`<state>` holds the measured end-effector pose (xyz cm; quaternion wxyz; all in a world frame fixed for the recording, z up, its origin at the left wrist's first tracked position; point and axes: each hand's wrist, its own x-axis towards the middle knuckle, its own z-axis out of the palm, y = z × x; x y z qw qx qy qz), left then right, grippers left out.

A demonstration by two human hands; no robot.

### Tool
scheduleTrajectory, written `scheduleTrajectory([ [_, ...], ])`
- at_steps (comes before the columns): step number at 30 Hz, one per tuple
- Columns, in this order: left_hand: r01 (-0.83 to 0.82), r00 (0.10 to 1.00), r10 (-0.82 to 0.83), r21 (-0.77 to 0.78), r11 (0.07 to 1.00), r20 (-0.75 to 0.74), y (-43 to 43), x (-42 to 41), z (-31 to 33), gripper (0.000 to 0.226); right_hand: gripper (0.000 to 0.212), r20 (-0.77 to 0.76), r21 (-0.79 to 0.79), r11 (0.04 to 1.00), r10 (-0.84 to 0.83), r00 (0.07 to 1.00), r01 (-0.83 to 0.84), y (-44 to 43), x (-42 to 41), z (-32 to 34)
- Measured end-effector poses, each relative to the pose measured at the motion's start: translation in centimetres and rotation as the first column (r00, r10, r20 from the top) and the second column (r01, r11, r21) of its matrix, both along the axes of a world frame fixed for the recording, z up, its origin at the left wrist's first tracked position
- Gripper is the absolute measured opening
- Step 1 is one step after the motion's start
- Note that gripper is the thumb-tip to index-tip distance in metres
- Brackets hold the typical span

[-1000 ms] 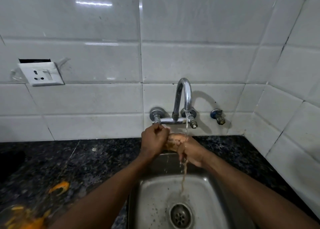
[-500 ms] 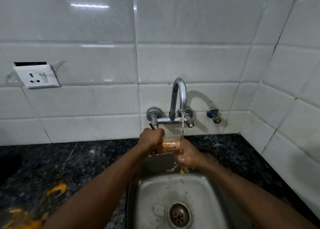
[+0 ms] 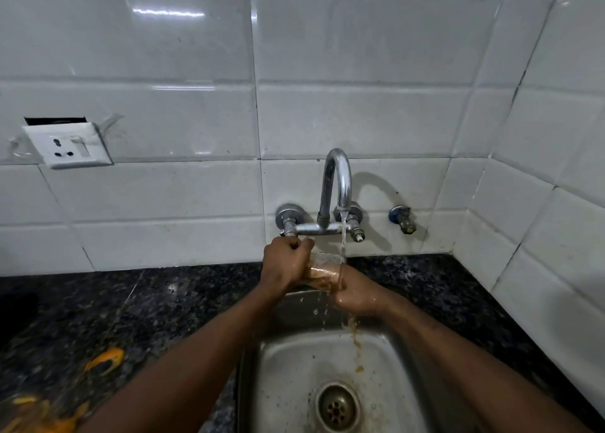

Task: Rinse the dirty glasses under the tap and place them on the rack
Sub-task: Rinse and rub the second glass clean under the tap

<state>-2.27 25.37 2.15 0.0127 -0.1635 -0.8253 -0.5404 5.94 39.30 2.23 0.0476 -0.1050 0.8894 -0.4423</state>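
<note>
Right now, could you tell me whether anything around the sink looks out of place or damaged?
Yes. The wall socket sits crooked, with a dark gap above its plate. Orange mess lies on the black counter left of the sink. The glass sheds brown water, as rinsing would.

Bare forearms (image 3: 196, 360), wet R hand (image 3: 355, 297)

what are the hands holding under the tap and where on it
A clear drinking glass with orange-brown residue. The left hand grips its left side; the right hand holds its lower right side.
</note>
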Motion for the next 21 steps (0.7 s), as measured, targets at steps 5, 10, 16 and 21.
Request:
scheduleTrajectory([
  [5,0.004,0.975,0.016,0.091,0.996,-0.22,-0.7,-0.1,-0.6,0.03,0.056,-0.017,0.026,0.992,0.123,0.992,-0.122,-1.0,0.4,-0.1],
  [10,-0.046,0.897,0.112,-0.161,0.986,0.427,-0.1,-0.6,0.9,0.026,0.058,-0.2,0.433,0.878,0.317,0.927,-0.206,-0.5,-0.2,0.9],
  [16,0.044,0.996,-0.035,0.116,0.992,-0.077,-0.3,0.2,0.3,0.03,0.047,-0.138,0.047,0.995,0.097,0.986,-0.091,0.0,0.0,1.1],
  [21,0.089,0.85,-0.035,-0.078,0.993,0.526,0.3,-0.1,0.8,0.029,0.043,-0.127,0.195,0.962,0.22,0.967,-0.193,0.2,0.9,1.3],
])
